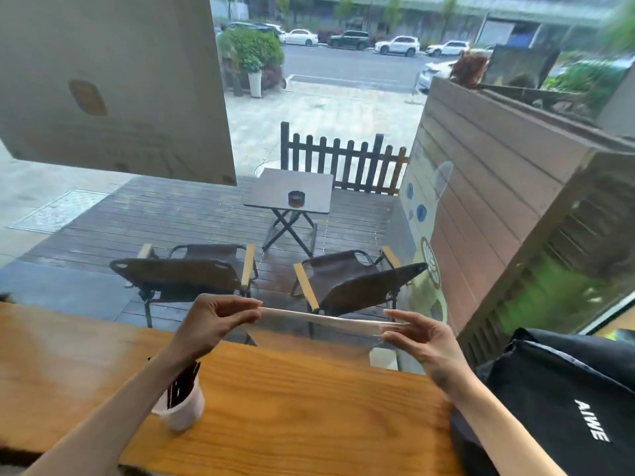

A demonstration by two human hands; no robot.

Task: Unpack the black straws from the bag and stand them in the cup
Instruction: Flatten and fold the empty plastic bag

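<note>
A clear plastic bag (323, 321) is stretched flat in the air above the far edge of the wooden counter (292, 407); I see nothing inside it. My left hand (216, 321) pinches its left end and my right hand (422, 341) pinches its right end. A white cup (182, 408) stands on the counter under my left forearm. Several black straws (184, 383) stand in it, partly hidden by the arm.
A black fabric bag (556, 396) with white lettering sits at the counter's right end. Beyond the counter is a window onto a deck with two folding chairs (185, 269) and a small table (292, 190).
</note>
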